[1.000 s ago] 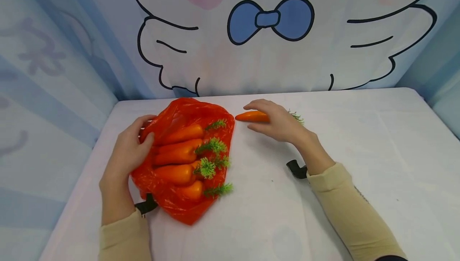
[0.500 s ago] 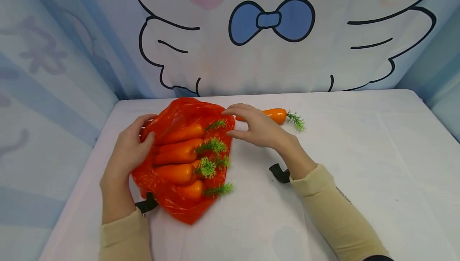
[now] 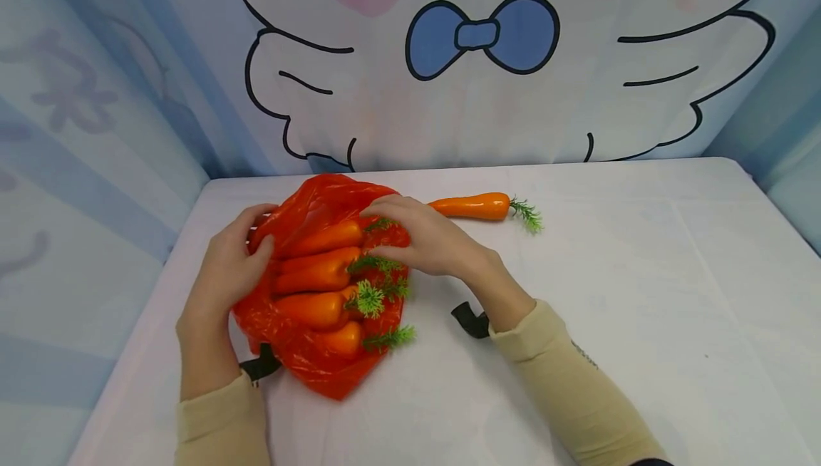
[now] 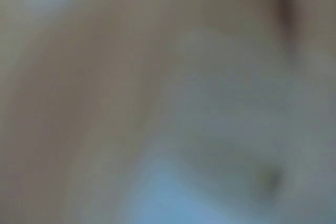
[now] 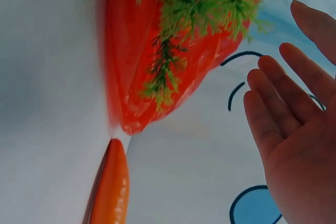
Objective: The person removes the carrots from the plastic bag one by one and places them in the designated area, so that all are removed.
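Observation:
My left hand (image 3: 224,270) grips the left edge of a red plastic bag (image 3: 346,380), thumb on top and fingers behind the film. Several orange carrots (image 3: 317,272) with green leafy tops lie side by side in the bag, leaves toward its right edge. My right hand (image 3: 430,234) hovers over the bag's upper right, partly covering the upper leaves (image 5: 194,9). The right wrist view shows this hand (image 5: 299,129) with extended fingers and nothing in its palm. A single carrot (image 3: 477,206) lies on the table just behind the right hand. The left wrist view is a blur.
A white cloth covers the table (image 3: 641,273). Behind it hangs a curtain (image 3: 481,117) with a cartoon figure and blue bow, and a blue-white curtain (image 3: 96,202) hangs at the left. A black strap (image 3: 471,320) sticks out below the right wrist.
My right hand has moved left from above the single carrot to the bag's upper right, uncovering that carrot, which stays in place. The left hand and bag have not visibly moved.

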A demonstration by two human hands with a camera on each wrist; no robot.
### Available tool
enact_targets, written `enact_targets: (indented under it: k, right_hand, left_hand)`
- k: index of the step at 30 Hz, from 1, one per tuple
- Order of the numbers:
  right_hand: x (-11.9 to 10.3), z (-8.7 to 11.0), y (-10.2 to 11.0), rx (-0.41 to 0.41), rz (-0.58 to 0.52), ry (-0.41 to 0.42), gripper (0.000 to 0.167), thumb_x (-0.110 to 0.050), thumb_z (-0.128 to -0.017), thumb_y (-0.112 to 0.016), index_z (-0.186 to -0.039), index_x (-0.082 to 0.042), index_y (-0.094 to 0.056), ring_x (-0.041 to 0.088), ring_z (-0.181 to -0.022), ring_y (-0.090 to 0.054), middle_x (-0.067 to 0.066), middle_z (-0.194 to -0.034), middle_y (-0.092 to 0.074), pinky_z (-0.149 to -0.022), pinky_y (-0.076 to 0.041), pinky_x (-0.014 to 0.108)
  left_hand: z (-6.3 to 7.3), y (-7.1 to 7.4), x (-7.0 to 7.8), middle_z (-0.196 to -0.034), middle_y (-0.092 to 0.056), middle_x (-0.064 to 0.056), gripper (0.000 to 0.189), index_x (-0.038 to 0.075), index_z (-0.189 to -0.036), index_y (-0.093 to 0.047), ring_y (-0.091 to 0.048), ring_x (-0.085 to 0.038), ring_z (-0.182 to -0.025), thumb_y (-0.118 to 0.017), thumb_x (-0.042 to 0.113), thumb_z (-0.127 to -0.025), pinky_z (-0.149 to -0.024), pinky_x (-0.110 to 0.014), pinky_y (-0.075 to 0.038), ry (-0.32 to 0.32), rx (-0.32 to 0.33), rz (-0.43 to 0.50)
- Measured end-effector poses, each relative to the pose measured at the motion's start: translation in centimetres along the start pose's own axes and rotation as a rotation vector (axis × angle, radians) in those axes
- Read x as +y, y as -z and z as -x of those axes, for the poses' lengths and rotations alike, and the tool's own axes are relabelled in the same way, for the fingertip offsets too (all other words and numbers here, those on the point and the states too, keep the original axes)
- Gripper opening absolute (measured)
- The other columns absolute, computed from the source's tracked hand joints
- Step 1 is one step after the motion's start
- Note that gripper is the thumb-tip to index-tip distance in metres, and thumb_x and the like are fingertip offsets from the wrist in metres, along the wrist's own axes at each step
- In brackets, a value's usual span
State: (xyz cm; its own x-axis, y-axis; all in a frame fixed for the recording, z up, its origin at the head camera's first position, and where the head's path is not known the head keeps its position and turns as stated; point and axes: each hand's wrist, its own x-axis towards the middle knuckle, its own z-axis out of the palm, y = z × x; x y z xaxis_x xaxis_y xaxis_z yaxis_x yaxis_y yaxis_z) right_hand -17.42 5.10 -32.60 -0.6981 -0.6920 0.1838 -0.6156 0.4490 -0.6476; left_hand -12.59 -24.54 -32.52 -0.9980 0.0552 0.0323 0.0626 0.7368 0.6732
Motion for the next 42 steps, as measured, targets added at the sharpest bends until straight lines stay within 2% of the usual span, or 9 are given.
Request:
enact_targets:
  k: [6,21,32,42]
  right_hand:
    - [-0.9,-0.8,-1.1,-0.017,-0.016,0.051,0.050,-0.024,-0.094,-0.074,-0.138,-0.007,-0.059,0.017,-0.132,-0.045,0.003,-0.141,-0.055,-0.109,-0.039,0.031]
    - [-3.7,-3.1,-3.4,-0.150,0.033,0.022,0.050,-0.026,-0.095,-0.072,-0.141,-0.013,-0.058,0.015,-0.137,-0.041,0.001,-0.146,-0.050,-0.112,-0.036,0.031]
    - [-3.7,-3.9,-4.7,-0.206,0.048,0.054,0.049,-0.023,-0.094,-0.073,-0.139,-0.011,-0.059,0.012,-0.130,-0.045,0.000,-0.142,-0.053,-0.107,-0.041,0.026]
    - [-3.4,-3.9,-4.9,-0.255,0.058,0.028,0.047,-0.020,-0.093,-0.074,-0.138,-0.012,-0.061,0.014,-0.127,-0.048,0.000,-0.137,-0.058,-0.107,-0.040,0.025]
  left_hand:
    - [0.0,0.0,0.0,-0.135,-0.053,-0.022,0.048,0.010,-0.151,-0.041,-0.053,-0.040,-0.114,-0.048,0.015,-0.104,-0.100,-0.063,-0.045,0.000,0.000,0.003]
    - [0.1,0.0,-0.1,-0.132,-0.055,-0.022,0.046,0.008,-0.148,-0.043,-0.055,-0.039,-0.110,-0.049,0.011,-0.103,-0.098,-0.062,-0.046,-0.021,0.018,0.016]
    - [0.1,0.0,0.3,-0.132,-0.056,-0.021,0.046,0.009,-0.148,-0.044,-0.056,-0.039,-0.109,-0.049,0.012,-0.103,-0.097,-0.061,-0.048,-0.031,0.013,0.023]
    - [0.2,-0.1,0.4,-0.134,-0.055,-0.022,0.047,0.009,-0.149,-0.043,-0.055,-0.040,-0.112,-0.048,0.012,-0.103,-0.098,-0.062,-0.046,-0.028,0.010,0.015]
